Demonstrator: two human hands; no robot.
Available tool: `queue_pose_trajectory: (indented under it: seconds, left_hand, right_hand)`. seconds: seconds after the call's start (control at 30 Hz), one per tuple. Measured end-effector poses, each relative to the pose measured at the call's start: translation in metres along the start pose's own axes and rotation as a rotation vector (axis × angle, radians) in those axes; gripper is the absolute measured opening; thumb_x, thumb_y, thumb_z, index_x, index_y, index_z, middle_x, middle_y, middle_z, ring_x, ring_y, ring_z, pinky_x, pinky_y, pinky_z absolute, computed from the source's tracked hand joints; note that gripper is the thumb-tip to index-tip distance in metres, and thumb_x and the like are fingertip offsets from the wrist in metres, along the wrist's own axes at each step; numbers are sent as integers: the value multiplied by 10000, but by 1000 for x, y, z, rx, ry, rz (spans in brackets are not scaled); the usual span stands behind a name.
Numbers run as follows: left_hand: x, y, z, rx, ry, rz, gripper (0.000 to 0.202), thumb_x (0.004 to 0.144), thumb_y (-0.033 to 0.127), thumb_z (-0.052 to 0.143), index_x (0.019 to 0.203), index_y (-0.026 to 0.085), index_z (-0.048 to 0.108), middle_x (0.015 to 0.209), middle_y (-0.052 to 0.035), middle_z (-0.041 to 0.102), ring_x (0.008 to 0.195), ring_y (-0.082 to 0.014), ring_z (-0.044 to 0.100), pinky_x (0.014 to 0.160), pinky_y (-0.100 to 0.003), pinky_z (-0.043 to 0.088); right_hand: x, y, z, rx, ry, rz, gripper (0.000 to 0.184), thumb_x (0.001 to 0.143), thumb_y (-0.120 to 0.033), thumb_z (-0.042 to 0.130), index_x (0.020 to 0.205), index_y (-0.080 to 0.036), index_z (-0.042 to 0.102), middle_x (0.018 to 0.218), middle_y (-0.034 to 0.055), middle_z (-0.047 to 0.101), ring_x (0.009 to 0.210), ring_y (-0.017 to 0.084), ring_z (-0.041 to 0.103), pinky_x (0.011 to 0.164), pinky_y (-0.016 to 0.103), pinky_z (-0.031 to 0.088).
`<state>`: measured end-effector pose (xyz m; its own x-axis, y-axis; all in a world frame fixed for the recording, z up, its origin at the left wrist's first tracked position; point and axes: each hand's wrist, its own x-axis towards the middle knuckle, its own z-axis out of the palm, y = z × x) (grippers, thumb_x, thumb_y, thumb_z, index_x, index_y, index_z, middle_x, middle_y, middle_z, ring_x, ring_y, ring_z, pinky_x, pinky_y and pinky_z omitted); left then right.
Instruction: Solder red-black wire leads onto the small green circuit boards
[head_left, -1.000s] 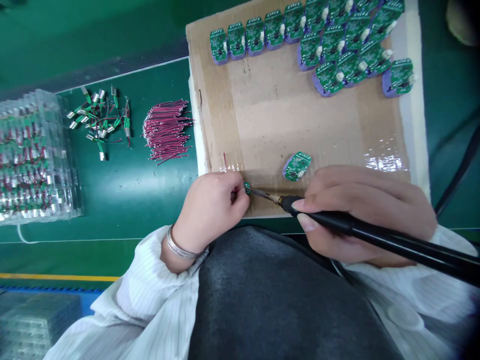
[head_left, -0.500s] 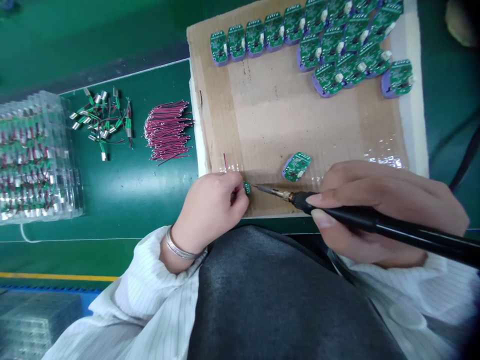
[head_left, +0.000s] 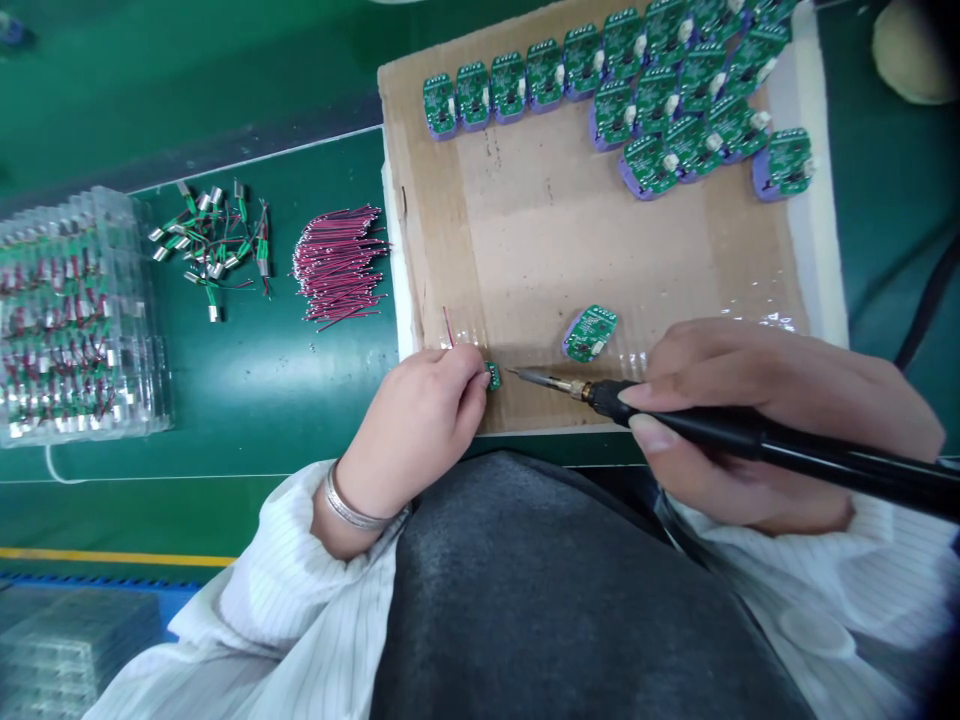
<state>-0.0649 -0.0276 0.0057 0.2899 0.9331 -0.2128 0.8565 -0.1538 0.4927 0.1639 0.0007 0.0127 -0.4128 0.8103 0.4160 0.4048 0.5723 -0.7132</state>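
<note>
My left hand is closed in a pinch on a tiny green part with a thin red wire sticking up behind the fingers. It rests at the near edge of a cardboard sheet. My right hand grips a black soldering iron like a pen. The iron's metal tip points left and stops a short gap from the tiny part. A single green circuit board on a purple base lies just behind the tip.
Several green boards on purple bases line the cardboard's far edge. A bundle of red and black wires and a pile of small motors lie on the green table. Clear trays of parts stand at the left.
The soldering iron's tip has drawn back to the right, off the tiny part it touched a second ago. My left hand has stayed in place with its pinch.
</note>
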Motion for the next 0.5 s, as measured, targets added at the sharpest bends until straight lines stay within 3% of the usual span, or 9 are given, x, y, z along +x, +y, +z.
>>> queue_pose_trajectory:
  seconds: [0.37,0.5]
  left_hand:
    - [0,1,-1,-43,-1,-29,65,910,153,480,900,174,541,687,6,567,593,-134,505,574,-256,360]
    - [1,1,-1,-20,-18,-18,77,904,167,473,884,175,548,708,-7,578,634,-149,527,604,-269,372]
  right_hand:
    - [2,-2,2,-6,41,-34,170,750,-143,583,842,-283,612,642,5,588,565,181,607,547,367,580]
    - [8,-6,-8,-36,-127,-53,183,758,-126,604,868,-273,605,678,14,608,611,192,645,484,338,541]
